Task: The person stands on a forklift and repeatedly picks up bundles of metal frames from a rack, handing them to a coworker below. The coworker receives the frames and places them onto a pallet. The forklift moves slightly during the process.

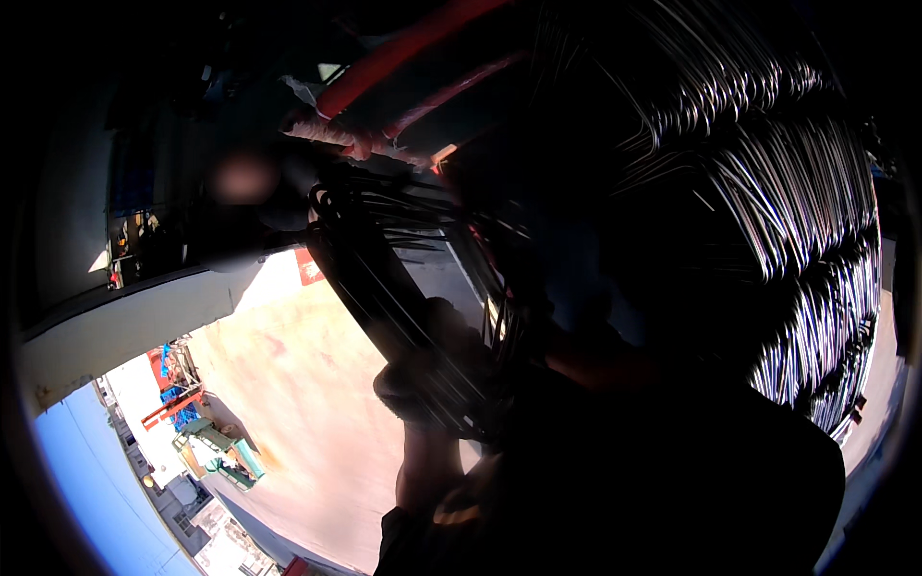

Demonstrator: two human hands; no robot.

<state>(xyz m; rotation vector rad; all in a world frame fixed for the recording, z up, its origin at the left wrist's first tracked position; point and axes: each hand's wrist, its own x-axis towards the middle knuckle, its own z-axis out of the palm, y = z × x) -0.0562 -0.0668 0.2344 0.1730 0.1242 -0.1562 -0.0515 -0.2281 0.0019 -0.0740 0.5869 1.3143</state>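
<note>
My left hand (423, 379) is closed round a bundle of thin, dark, bent metal rods (370, 274), held at a slant in front of me. The bundle's upper end shows rounded bends, and more rods branch off to the right from there. My right hand (581, 355) is close to the bundle's right side, almost lost in shadow. Its fingers cannot be made out, nor whether it touches the rods.
Tall stacks of bent shiny metal rods (788, 192) rise on the right. Red bars (403, 58) cross overhead, with torn wrapping beneath. A person (240, 182) is at the upper left. Beyond a pale ledge (134, 322) lies sunlit ground with green metal frames (216, 451).
</note>
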